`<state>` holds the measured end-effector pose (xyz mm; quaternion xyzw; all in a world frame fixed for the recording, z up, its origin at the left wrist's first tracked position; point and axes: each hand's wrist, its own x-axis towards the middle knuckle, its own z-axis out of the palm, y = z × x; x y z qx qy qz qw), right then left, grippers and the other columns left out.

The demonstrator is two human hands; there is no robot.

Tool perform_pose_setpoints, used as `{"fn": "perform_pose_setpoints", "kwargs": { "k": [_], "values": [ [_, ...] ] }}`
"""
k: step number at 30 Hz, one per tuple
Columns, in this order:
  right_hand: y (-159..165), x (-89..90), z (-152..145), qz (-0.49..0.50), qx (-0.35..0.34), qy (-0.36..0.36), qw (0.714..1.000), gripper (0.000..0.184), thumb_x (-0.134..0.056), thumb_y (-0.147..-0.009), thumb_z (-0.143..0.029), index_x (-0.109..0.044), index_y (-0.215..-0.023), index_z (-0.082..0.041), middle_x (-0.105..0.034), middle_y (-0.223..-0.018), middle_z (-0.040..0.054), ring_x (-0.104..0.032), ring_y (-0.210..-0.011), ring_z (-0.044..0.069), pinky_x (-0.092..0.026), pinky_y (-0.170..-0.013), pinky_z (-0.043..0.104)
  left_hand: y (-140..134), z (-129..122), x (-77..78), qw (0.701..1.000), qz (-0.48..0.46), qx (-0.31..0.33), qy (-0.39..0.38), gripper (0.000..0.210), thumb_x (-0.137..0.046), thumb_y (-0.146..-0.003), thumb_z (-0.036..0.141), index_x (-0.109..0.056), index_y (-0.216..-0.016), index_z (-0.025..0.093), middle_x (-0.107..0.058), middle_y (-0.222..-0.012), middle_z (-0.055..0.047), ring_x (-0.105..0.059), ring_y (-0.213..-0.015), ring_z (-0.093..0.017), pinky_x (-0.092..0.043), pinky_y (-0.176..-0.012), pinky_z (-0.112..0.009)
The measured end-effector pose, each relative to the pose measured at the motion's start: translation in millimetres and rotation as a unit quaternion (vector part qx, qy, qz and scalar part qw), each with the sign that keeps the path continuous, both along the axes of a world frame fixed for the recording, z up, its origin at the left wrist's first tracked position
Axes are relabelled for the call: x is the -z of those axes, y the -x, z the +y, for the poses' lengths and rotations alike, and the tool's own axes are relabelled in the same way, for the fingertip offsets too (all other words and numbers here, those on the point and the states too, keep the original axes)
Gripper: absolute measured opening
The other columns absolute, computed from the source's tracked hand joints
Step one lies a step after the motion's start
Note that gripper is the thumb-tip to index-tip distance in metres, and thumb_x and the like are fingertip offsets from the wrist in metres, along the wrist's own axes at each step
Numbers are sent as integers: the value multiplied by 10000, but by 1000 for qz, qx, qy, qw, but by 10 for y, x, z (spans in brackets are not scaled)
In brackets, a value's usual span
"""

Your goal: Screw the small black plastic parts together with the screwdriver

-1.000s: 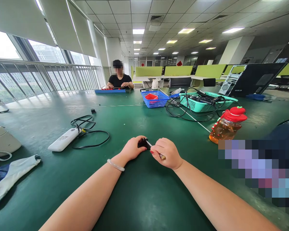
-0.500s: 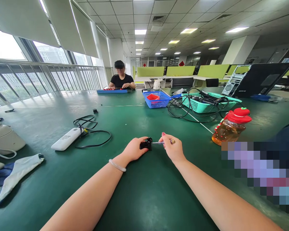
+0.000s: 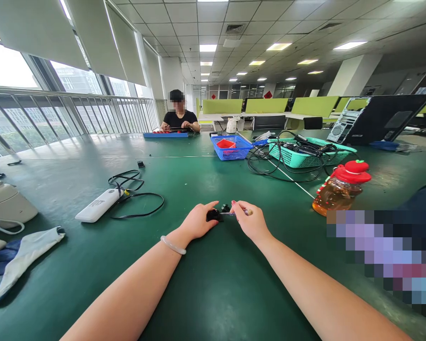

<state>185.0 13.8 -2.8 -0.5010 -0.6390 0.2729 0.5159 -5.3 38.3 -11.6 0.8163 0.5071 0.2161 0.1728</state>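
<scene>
My left hand (image 3: 198, 221), with a pale bangle at its wrist, is closed around a small black part (image 3: 213, 215) on the green tabletop, its fingers along the far side and the thumb on the near side. In my right hand (image 3: 251, 220) is a slim screwdriver (image 3: 228, 213) with a thin metal shaft and a yellowish handle end. Its shaft points left and its tip meets the black part. Just beyond the shaft, between my hands, shows a smaller black piece (image 3: 226, 208); I cannot tell whether it is attached.
To the left lie a white power bank (image 3: 98, 205), a black cable (image 3: 159, 203) and a glove (image 3: 31, 255). A red-lidded bottle (image 3: 337, 192) stands at right. Farther off are a blue basket (image 3: 232, 152), a green basket (image 3: 294, 160) of cables, and a seated person (image 3: 179, 116).
My right hand and the screwdriver have shifted slightly left. The small black piece at the top of the part now sits farther right. My left hand has hardly moved.
</scene>
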Motion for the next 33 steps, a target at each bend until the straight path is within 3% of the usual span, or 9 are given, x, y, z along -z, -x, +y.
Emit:
{"fn": "perform_pose_setpoints", "kwargs": {
  "k": [9, 14, 19, 23, 27, 33],
  "values": [
    [-25, -79, -33, 10, 10, -17, 1000, 520, -463, -875, -563, -517, -511, -196, -378, -458, -27, -356, -443, 108, -276, -460, 264, 15, 25, -26, 1000, 18, 0, 12, 632, -712, -777, 298, -516, -1377, 280, -690, -1157, -87, -621, -1076, -274, -493, -955, -406],
    [-10, -83, -85, -65, -58, -83, 993, 472, -422, -928, -435, -541, -542, -192, -431, -485, -22, -389, -472, 106, -303, -496, 256, 15, 21, -52, 999, 17, 21, 17, 621, -748, -737, 306, -567, -1331, 288, -703, -1136, -72, -631, -1047, -268, -493, -944, -385],
    [40, -95, -152, -182, -150, -161, 959, 422, -427, -931, -328, -497, -537, -196, -484, -516, -17, -424, -496, 106, -330, -515, 247, 10, -5, -62, 998, -6, 58, 11, 556, -735, -743, 324, -609, -1285, 299, -723, -1122, -37, -629, -1050, -249, -483, -949, -353],
    [14, -119, -179, -156, -119, -212, 957, 420, -410, -945, -327, -515, -559, -199, -526, -538, 1, -463, -525, 118, -367, -554, 256, 8, -14, -53, 998, -3, 55, 5, 553, -727, -748, 312, -604, -1287, 293, -721, -1124, -33, -625, -1061, -245, -473, -969, -355],
    [-28, -108, -132, -102, -42, -157, 981, 433, -409, -953, -388, -556, -592, -198, -486, -517, -9, -438, -509, 118, -346, -526, 253, 1, -21, -54, 998, 6, 57, -2, 522, -717, -750, 287, -616, -1262, 268, -704, -1172, -42, -614, -1077, -253, -471, -982, -377],
    [-21, -55, -50, -69, -44, -79, 994, 460, -430, -933, -483, -565, -598, -198, -449, -508, -22, -390, -485, 110, -301, -482, 250, 6, -46, -81, 997, -15, 69, -10, 428, -639, -810, 277, -619, -1237, 253, -683, -1223, -40, -603, -1122, -235, -453, -1030, -378]
  ]
}}
